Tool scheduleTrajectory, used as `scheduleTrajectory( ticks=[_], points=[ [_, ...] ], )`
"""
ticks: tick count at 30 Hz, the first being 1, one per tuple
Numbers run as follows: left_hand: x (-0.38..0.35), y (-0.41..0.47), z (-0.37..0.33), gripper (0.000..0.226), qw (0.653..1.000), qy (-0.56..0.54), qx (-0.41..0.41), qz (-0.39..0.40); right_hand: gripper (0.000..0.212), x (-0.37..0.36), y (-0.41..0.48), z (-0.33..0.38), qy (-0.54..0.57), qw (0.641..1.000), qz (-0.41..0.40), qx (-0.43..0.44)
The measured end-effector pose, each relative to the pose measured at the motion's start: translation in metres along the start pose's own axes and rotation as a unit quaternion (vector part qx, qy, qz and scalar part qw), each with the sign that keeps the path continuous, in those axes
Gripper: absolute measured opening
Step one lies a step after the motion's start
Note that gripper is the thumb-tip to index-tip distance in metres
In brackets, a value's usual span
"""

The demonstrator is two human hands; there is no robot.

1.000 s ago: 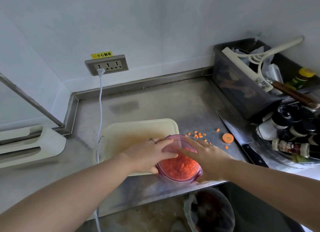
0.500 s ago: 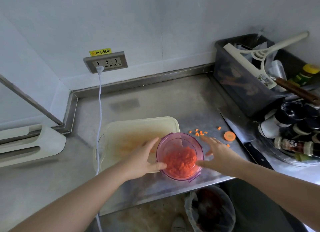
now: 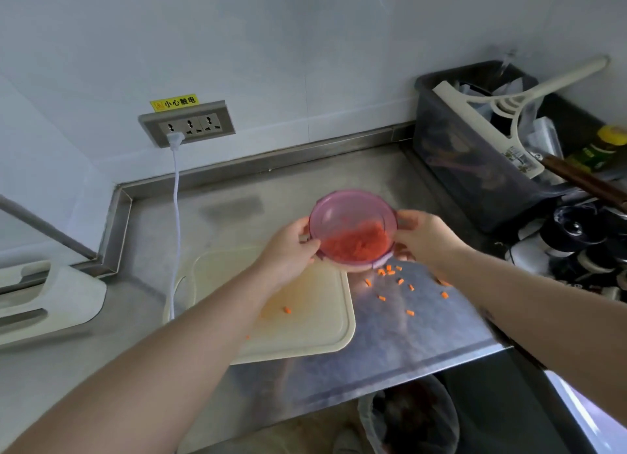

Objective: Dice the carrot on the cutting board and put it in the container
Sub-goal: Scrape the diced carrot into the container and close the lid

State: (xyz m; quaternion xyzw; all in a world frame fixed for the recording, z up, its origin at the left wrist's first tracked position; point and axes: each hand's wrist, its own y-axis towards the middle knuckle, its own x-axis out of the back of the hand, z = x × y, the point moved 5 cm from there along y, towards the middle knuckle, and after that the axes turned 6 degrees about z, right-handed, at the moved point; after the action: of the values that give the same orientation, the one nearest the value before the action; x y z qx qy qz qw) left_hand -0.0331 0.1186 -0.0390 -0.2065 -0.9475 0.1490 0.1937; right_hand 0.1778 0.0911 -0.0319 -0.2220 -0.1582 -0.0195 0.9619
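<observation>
A round pink see-through container (image 3: pixel 342 212) is held up above the counter, tilted toward me, with diced carrot (image 3: pixel 356 243) heaped in its lower half. My left hand (image 3: pixel 288 246) grips its left side and my right hand (image 3: pixel 424 236) grips its right side. Below it lies the cream cutting board (image 3: pixel 305 328), stained orange, with a stray carrot bit (image 3: pixel 287 310) on it. Several loose carrot bits (image 3: pixel 390 272) lie scattered on the steel counter to the right of the board.
A dark bin (image 3: pixel 475 155) with a white squeegee stands at the back right, with bottles and jars (image 3: pixel 576 236) beside it. A white cable (image 3: pixel 175 216) hangs from the wall socket (image 3: pixel 188 124) down past the board's left edge. A lined waste bin (image 3: pixel 410 419) sits below the counter's front edge.
Both hands have lifted the container off the counter and tilted it toward me. The view has shifted, so the board and counter now sit lower in frame.
</observation>
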Motion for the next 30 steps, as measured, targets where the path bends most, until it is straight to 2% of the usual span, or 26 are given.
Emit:
scheduleTrajectory(
  ticks=[5,10,15,16,19,20,21,22,23,24,26,27,28,30],
  points=[
    [-0.006,0.056,-0.008,0.047,0.997,0.074,-0.02,-0.009,0.032,0.007,0.031,0.009,-0.022,0.999,-0.036,0.028],
    [-0.017,0.077,-0.006,0.053,0.996,0.085,-0.023,0.001,0.027,0.015,0.05,-0.006,-0.071,0.995,-0.071,0.024],
    [-0.008,0.078,0.003,0.051,0.992,0.124,-0.007,-0.021,0.037,0.014,0.045,0.003,-0.096,0.994,-0.038,0.031],
    [-0.004,0.074,0.006,0.05,0.99,0.137,-0.006,-0.032,0.038,0.013,0.043,0.003,-0.122,0.99,-0.05,0.042],
    [0.011,0.049,0.016,0.045,0.986,0.144,-0.026,-0.077,0.041,0.01,0.019,-0.002,-0.166,0.969,-0.155,0.099],
    [0.018,0.038,0.022,0.042,0.984,0.146,-0.037,-0.097,0.039,0.001,0.007,-0.002,-0.186,0.96,-0.163,0.129],
    [0.027,0.025,0.03,0.039,0.98,0.155,-0.043,-0.121,0.037,-0.013,-0.003,-0.003,-0.219,0.953,-0.133,0.161],
    [0.037,0.01,0.039,0.037,0.974,0.166,-0.045,-0.146,0.035,-0.031,-0.012,-0.005,-0.265,0.944,-0.067,0.184],
    [0.047,-0.007,0.05,0.036,0.968,0.179,-0.038,-0.171,0.034,-0.052,-0.021,-0.01,-0.32,0.927,0.022,0.192],
    [0.056,-0.024,0.063,0.036,0.962,0.189,-0.029,-0.194,0.035,-0.072,-0.031,-0.018,-0.397,0.893,0.11,0.184],
    [0.061,-0.053,0.09,0.038,0.952,0.213,-0.012,-0.218,0.043,-0.099,-0.046,-0.036,-0.538,0.794,0.213,0.187],
    [0.058,-0.064,0.103,0.039,0.95,0.226,0.006,-0.214,0.048,-0.107,-0.049,-0.046,-0.58,0.757,0.233,0.191],
    [0.05,-0.072,0.117,0.041,0.948,0.242,0.03,-0.205,0.052,-0.113,-0.052,-0.05,-0.603,0.736,0.241,0.19],
    [0.029,-0.079,0.135,0.051,0.936,0.291,0.072,-0.186,0.057,-0.119,-0.057,-0.056,-0.629,0.713,0.241,0.195]
  ],
)
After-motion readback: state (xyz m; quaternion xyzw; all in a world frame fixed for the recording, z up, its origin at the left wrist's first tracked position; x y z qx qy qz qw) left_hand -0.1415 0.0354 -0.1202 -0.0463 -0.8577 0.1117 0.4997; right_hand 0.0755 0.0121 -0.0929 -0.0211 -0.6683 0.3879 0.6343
